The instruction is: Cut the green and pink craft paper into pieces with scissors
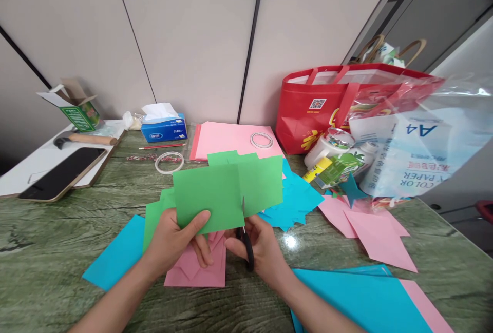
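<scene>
My left hand (185, 238) pinches a green sheet of paper (208, 194) near its lower edge, thumb on top. The fingers of my right hand (260, 248) are closed round the black handles of a pair of scissors (248, 251). The blades point away from me and stand at a cut line in the green paper; the part right of them is partly separated. Below my hands lie pink paper pieces (194, 276). More green paper (152, 225) and a blue sheet (119, 251) lie to the left. A pile of blue cut pieces (296, 199) sits behind the scissors.
At the back are a tissue box (164, 128), a tape roll (169, 162), pink paper (227, 138) and a red bag (308, 102). A phone (63, 174) and a hammer (87, 139) lie left. Blue sheets (346, 297) and pink pieces (379, 233) lie right.
</scene>
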Tool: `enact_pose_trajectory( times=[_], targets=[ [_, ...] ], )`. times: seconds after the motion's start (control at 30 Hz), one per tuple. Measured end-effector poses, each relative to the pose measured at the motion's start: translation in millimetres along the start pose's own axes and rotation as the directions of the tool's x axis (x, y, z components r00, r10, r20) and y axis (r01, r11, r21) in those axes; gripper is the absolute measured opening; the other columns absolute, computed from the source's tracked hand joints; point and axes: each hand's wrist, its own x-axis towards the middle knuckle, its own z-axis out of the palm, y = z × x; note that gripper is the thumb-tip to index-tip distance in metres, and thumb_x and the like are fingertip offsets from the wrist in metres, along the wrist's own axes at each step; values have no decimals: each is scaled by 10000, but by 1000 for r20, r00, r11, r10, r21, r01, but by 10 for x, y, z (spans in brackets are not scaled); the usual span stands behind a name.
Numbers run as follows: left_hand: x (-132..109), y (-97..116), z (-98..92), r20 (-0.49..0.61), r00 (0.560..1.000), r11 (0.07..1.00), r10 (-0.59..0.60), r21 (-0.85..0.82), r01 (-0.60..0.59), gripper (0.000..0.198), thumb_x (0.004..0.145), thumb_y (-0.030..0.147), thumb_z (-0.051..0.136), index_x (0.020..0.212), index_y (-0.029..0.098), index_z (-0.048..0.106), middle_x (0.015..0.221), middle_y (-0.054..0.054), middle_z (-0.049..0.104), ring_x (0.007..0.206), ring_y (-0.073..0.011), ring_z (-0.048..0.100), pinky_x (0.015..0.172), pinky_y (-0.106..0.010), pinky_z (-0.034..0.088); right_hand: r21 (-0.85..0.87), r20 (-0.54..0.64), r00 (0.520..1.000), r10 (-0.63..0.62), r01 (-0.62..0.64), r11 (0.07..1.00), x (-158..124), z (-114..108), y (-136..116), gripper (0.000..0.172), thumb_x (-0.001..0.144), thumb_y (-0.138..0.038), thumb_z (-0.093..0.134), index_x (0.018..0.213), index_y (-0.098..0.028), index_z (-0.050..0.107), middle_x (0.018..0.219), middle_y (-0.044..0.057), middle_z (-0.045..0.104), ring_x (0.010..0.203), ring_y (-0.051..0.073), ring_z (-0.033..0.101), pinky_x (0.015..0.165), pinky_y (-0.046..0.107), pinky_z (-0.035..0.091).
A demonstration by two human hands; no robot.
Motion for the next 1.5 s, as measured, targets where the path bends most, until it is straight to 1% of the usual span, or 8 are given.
enact_pose_trajectory(
  times=[0.27,0.57,0.7,0.83,1.07,1.27,1.4,1.5],
  targets=[
    [-5,14,-1,-1,1000,994,-22,-109,22,424,719,410,616,404,127,604,348,-76,614,273,-157,538,315,-230,439,18,8,1000,-21,21,1000,1,-1,26,315,638,-353,731,778,-192,500,640,-30,488,566,110,398,518,233,329],
    [36,-10,4,-6,1000,981,-27,-191,26,348,690,419,644,508,127,594,332,-67,605,243,-159,517,271,-216,397,-46,-31,999,12,-14,999,4,-4,27,370,602,-430,732,741,-186,491,579,-37,462,532,111,393,472,228,322],
    [29,-11,7,-5,1000,981,-24,-194,22,318,684,417,648,565,127,595,325,-62,600,239,-160,513,261,-212,385,-61,-33,999,-1,-1,998,8,-1,24,376,602,-449,726,727,-187,487,565,-43,443,520,104,369,456,223,308],
    [17,-7,5,-13,999,980,-30,-199,27,303,680,414,650,612,124,599,317,-53,594,234,-160,506,254,-210,374,-106,-55,998,-5,-1,994,11,-4,14,422,560,-505,730,651,-197,456,540,-49,431,503,100,361,440,218,303],
    [21,-10,3,-23,999,973,-34,-227,28,293,681,410,652,662,124,594,316,-50,594,231,-157,499,248,-208,384,-98,-36,999,-23,20,995,11,-13,13,408,562,-488,739,681,-184,493,560,-46,461,508,94,365,454,212,312],
    [12,-17,4,-27,999,974,-38,-223,31,295,681,405,655,692,115,599,307,-47,586,230,-156,493,249,-212,391,-110,-61,998,-12,6,994,13,-6,18,430,542,-514,735,646,-187,475,522,-61,422,468,79,316,423,209,270],
    [16,-14,4,-34,998,972,-44,-232,35,301,670,408,661,708,116,596,298,-40,579,222,-155,484,238,-209,378,-104,-44,999,16,-20,994,15,-12,18,430,540,-519,732,642,-190,475,520,-59,437,438,74,330,404,208,243],
    [16,-21,3,-25,999,971,-43,-238,35,293,676,404,658,706,120,592,301,-43,582,222,-156,484,237,-208,379,-102,-58,998,21,-27,994,15,-12,16,435,529,-505,743,613,-191,454,487,-70,408,418,67,318,392,203,238]
  ],
)
